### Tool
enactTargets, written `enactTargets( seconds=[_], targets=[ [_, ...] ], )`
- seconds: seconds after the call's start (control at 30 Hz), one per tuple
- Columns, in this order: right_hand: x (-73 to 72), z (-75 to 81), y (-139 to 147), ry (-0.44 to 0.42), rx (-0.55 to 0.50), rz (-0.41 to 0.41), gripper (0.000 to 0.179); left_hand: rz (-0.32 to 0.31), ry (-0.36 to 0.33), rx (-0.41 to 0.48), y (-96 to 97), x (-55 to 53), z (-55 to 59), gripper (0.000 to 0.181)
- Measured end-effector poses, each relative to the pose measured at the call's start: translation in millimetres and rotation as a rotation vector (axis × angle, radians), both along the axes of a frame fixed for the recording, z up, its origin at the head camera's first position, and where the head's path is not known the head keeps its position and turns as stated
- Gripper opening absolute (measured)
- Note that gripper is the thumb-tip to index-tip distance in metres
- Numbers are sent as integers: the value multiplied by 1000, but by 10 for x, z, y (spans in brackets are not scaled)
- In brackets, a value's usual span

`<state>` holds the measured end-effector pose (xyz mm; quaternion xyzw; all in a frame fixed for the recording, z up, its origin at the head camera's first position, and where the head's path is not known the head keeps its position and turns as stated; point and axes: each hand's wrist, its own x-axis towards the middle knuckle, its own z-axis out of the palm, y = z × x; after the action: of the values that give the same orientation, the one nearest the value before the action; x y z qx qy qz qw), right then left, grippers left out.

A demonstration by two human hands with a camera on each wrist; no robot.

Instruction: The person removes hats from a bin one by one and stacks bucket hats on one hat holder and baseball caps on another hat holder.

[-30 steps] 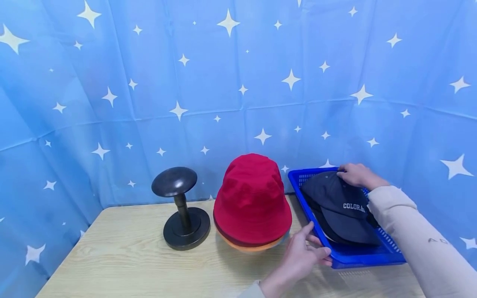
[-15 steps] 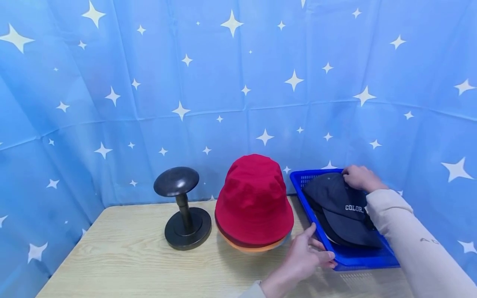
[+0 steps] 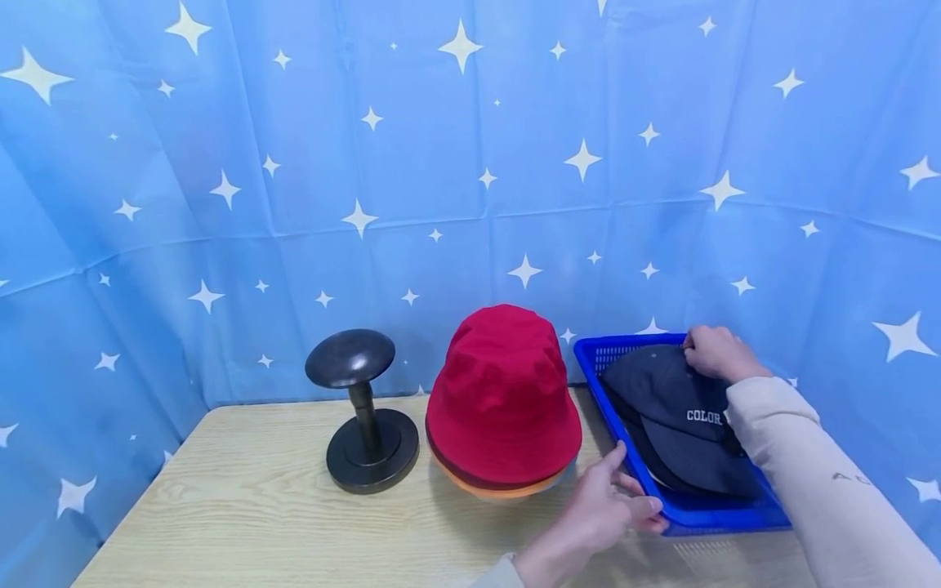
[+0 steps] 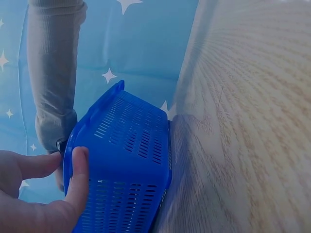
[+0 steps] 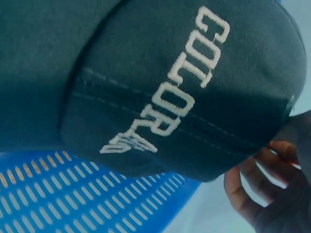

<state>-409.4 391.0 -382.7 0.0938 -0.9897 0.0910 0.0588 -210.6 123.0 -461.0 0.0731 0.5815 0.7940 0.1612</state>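
A blue plastic basket (image 3: 706,518) stands at the right of the table, holding a dark navy baseball cap (image 3: 654,384) with white "COLORA" lettering. Dark headwear and a pale edge show beneath the cap. My left hand (image 3: 606,510) grips the basket's near-left corner, thumb and fingers about the rim; the left wrist view shows the perforated wall beside my finger (image 4: 77,179). At the basket's far side, my right hand (image 3: 720,353) pinches the back of the cap's crown. In the right wrist view its curled fingers (image 5: 243,189) meet the cap's edge.
Left of the basket sits a stack of bucket hats with a red bucket hat (image 3: 503,392) on top and an orange brim below. Further left stands a black hat stand (image 3: 367,425) on the wooden table (image 3: 243,490). A star-patterned blue curtain (image 3: 412,163) hangs behind.
My right hand has shifted slightly right and toward me, with the cap moving a little the same way. My left hand keeps its hold on the basket corner. The whole view drifts slightly.
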Motion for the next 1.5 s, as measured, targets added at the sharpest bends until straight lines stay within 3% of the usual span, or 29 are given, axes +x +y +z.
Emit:
enactTargets(
  seconds=[0.3, 0.5, 1.03, 1.5],
  targets=[
    [20, 47, 13, 78, 2, 15, 17, 84, -34, 13, 41, 16, -12, 86],
    [49, 197, 6, 126, 17, 31, 17, 94, -32, -13, 45, 12, 2, 86],
    [275, 623, -88, 104, 85, 41, 16, 34, 4, -32, 6, 5, -4, 86],
    [533, 972, -180, 202, 125, 45, 14, -39, 4, -47, -36, -31, 17, 83]
  ],
)
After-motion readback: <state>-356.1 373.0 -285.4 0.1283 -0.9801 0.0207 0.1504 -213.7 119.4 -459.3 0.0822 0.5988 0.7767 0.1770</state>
